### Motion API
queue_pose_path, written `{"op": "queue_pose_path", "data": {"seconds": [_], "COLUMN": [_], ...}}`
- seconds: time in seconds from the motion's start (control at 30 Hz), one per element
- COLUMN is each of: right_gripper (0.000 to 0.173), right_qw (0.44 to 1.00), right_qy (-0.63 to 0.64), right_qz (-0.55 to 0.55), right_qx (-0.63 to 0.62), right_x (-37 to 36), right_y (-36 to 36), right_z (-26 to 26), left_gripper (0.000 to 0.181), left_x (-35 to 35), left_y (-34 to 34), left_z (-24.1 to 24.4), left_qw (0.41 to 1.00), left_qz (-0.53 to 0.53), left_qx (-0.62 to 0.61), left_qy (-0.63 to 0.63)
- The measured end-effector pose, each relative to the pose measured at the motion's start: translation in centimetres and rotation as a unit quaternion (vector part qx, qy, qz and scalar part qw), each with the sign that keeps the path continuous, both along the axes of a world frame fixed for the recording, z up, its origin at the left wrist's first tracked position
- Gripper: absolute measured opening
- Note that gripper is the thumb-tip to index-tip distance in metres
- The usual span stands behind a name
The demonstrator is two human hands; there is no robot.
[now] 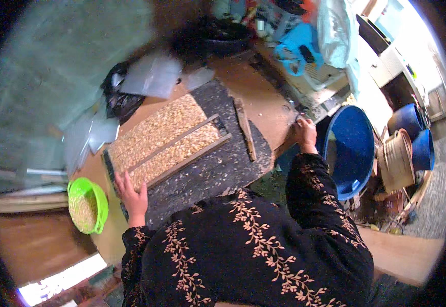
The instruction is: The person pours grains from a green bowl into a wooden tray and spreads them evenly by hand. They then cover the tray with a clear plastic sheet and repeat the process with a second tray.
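Note:
A flat rectangular slab of pale, grainy pieces [161, 132], possibly puffed grain or nuts, lies on a dark speckled board [192, 188]. One thin wooden strip [177, 141] crosses the slab lengthwise, and another strip [192, 159] runs along its near edge. My left hand [132, 193] rests at the slab's left end with fingers spread, close to the ends of both strips. Over at the table's right corner is my right hand [306, 132], its fingers curled; whether they hold anything is unclear. A loose wooden stick [244, 128] lies on the board's right part.
A green basket [102, 207] with pale grains stands left. Plastic sheets [154, 75] and a black bag [121, 103] lie beyond the slab. Right of the table [257, 90] are a large blue tub [368, 153], blue buckets [407, 119] and a beige container [395, 165].

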State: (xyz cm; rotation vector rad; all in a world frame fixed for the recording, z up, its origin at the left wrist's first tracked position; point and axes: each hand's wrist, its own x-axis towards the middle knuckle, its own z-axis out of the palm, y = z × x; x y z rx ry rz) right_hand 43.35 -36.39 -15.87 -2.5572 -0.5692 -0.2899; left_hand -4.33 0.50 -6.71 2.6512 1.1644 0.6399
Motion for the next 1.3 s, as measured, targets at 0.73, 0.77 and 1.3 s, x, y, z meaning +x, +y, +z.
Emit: {"op": "queue_pose_path", "data": {"seconds": [0.73, 0.77, 1.3], "right_gripper": [0.046, 0.043, 0.053], "right_qw": [0.969, 0.970, 0.969], "right_qy": [0.114, 0.123, 0.152], "right_qz": [0.221, 0.208, 0.189], "right_qx": [0.010, 0.039, -0.051], "right_x": [-13.7, -13.3, -18.5], "right_y": [21.1, 20.3, 13.1], "right_z": [11.6, 11.9, 8.2], "left_gripper": [0.059, 0.057, 0.083], "left_x": [-6.1, -6.0, -11.1], "left_y": [2.9, 2.5, -5.1], "left_z": [-1.2, 0.4, -0.2], "left_qw": [0.906, 0.906, 0.949], "left_qz": [0.231, 0.219, 0.084], "left_qx": [-0.253, -0.258, -0.288], "left_qy": [-0.250, -0.254, -0.098]}}
